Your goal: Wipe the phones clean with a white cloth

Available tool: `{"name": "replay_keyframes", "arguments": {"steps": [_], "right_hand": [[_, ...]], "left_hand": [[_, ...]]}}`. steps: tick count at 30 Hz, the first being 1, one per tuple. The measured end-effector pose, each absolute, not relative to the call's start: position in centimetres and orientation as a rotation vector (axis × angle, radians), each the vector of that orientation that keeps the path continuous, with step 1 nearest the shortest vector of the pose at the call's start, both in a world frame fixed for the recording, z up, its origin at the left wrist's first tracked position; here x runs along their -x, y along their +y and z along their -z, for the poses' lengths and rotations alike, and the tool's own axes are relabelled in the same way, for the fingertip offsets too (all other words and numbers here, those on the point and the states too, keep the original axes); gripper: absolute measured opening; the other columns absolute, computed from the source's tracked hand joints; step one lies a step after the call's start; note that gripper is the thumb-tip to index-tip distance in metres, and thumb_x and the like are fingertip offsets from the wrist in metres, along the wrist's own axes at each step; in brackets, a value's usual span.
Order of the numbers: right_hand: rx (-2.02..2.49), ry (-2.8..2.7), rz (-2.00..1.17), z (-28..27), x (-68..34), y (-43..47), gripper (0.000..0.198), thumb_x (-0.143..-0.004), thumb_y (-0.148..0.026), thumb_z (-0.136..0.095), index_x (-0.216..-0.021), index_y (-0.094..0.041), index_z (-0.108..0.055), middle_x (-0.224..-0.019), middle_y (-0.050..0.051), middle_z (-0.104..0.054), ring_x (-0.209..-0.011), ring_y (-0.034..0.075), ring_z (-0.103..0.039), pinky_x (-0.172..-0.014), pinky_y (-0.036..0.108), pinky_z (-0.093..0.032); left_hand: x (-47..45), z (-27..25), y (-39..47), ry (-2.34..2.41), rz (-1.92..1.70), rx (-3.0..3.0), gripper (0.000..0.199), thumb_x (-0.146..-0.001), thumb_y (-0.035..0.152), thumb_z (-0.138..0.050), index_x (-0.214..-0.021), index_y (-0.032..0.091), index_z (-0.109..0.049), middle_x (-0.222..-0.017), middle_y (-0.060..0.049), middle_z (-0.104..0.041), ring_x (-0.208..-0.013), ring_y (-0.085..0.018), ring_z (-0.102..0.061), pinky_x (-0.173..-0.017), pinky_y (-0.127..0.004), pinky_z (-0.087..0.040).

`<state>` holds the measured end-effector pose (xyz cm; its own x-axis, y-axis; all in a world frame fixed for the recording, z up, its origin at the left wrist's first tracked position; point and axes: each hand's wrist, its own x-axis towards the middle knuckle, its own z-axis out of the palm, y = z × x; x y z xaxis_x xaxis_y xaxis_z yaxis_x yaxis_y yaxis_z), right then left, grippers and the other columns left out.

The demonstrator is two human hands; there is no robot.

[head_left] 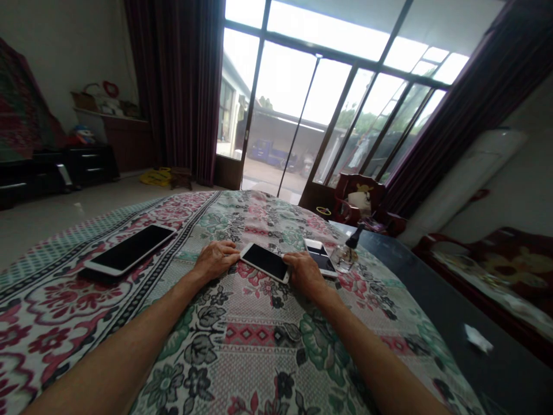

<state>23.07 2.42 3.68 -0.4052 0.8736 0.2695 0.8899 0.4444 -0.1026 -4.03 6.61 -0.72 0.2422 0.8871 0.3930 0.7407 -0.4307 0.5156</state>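
Observation:
A white smartphone (265, 262) with a dark screen lies in front of me on the patterned tablecloth (259, 357), slightly tilted in the view. My right hand (303, 272) grips its right end, thumb at the upper edge. At the opposite end, my left hand (217, 258) rests on the cloth, fingers stretched toward the phone's left edge; whether the fingertips touch it is hard to tell. Just beyond my right hand lies a second white phone (320, 257), beside a small glass bottle (347, 255) with a black top. A larger white tablet-like device (132, 249) lies to the left.
A dark tabletop (432, 314) shows past the cloth's right edge, with a crumpled white piece (477, 339) on it. Red wooden chairs (360, 199) stand behind and to the right. Glass doors (298, 115) face me, and a dark low cabinet (90, 163) is at left.

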Motion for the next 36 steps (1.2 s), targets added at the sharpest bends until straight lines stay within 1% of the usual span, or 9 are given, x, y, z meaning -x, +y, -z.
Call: {"name": "replay_keyframes", "arguments": {"steps": [5,10,14,17,21,23,27,32,36], "right_hand": [[1.554,-2.395,0.098,-3.6,-22.8,2.2,0.043,-0.077,0.006,-0.043,-0.102,-0.016,-0.07,-0.104,0.007,-0.071,-0.097,0.019,-0.056,-0.088,0.028,-0.04],[1.422,-2.459,0.065,-3.8,-21.4,-0.3,0.044,-0.081,0.004,-0.045,-0.111,-0.019,-0.068,-0.116,0.005,-0.068,-0.101,0.02,-0.053,-0.09,0.03,-0.041],[1.313,-2.525,0.052,-3.6,-19.5,-1.8,0.029,-0.088,-0.005,-0.048,-0.102,-0.02,-0.069,-0.11,0.005,-0.069,-0.094,0.02,-0.053,-0.085,0.031,-0.042],[1.248,-2.53,0.03,-3.4,-18.9,-1.8,0.026,-0.09,-0.008,-0.049,-0.102,-0.02,-0.069,-0.111,0.006,-0.069,-0.095,0.02,-0.053,-0.086,0.031,-0.042],[1.276,-2.445,0.0,-3.2,-20.0,-0.4,0.038,-0.085,0.001,-0.046,-0.107,-0.02,-0.069,-0.115,0.005,-0.068,-0.098,0.019,-0.054,-0.089,0.029,-0.041],[1.32,-2.405,-0.003,-3.2,-20.8,0.7,0.043,-0.082,0.004,-0.044,-0.107,-0.02,-0.069,-0.114,0.004,-0.069,-0.1,0.018,-0.055,-0.089,0.029,-0.041],[1.405,-2.412,-0.005,-3.4,-21.6,2.7,0.041,-0.081,0.004,-0.044,-0.099,-0.02,-0.071,-0.105,0.003,-0.071,-0.1,0.018,-0.057,-0.09,0.028,-0.041],[1.474,-2.393,0.031,-3.5,-21.0,4.0,0.041,-0.081,0.004,-0.045,-0.102,-0.02,-0.071,-0.11,0.005,-0.07,-0.105,0.019,-0.056,-0.092,0.028,-0.04],[1.418,-2.447,0.066,-3.5,-19.8,3.5,0.036,-0.084,-0.001,-0.048,-0.108,-0.019,-0.07,-0.114,0.007,-0.069,-0.104,0.02,-0.054,-0.092,0.03,-0.039]], "left_hand": [[3.9,0.5,6.4,1.556,-0.948,-2.269,0.022,-0.083,0.034,-0.059,-0.091,0.034,-0.079,-0.107,0.003,-0.074,-0.099,-0.019,-0.068,-0.094,-0.028,-0.048],[3.8,0.2,6.2,1.56,-0.927,-2.276,0.024,-0.084,0.031,-0.057,-0.091,0.032,-0.079,-0.11,0.001,-0.074,-0.099,-0.021,-0.068,-0.093,-0.03,-0.049],[3.9,0.4,6.3,1.569,-0.903,-2.315,0.025,-0.084,0.032,-0.056,-0.093,0.032,-0.079,-0.112,0.0,-0.073,-0.102,-0.022,-0.067,-0.096,-0.033,-0.047],[4.1,0.8,6.5,1.572,-0.903,-2.323,0.025,-0.084,0.035,-0.056,-0.094,0.033,-0.079,-0.115,0.001,-0.072,-0.106,-0.023,-0.066,-0.1,-0.033,-0.045],[4.2,1.3,6.8,1.583,-0.919,-2.285,0.026,-0.083,0.037,-0.057,-0.097,0.033,-0.078,-0.118,0.0,-0.071,-0.109,-0.023,-0.064,-0.102,-0.034,-0.044],[4.2,1.3,6.9,1.575,-0.922,-2.272,0.026,-0.083,0.038,-0.057,-0.096,0.033,-0.078,-0.118,0.0,-0.071,-0.109,-0.023,-0.064,-0.102,-0.035,-0.044],[4.2,1.2,7.0,1.551,-0.923,-2.266,0.026,-0.084,0.038,-0.057,-0.097,0.033,-0.078,-0.117,0.0,-0.071,-0.108,-0.023,-0.065,-0.101,-0.034,-0.045],[4.1,0.9,6.8,1.529,-0.919,-2.289,0.025,-0.084,0.035,-0.057,-0.095,0.031,-0.079,-0.113,0.0,-0.073,-0.102,-0.021,-0.067,-0.098,-0.032,-0.047],[4.1,0.8,6.6,1.551,-0.938,-2.287,0.024,-0.084,0.035,-0.057,-0.096,0.032,-0.079,-0.114,0.0,-0.073,-0.104,-0.022,-0.066,-0.099,-0.033,-0.046]]}}
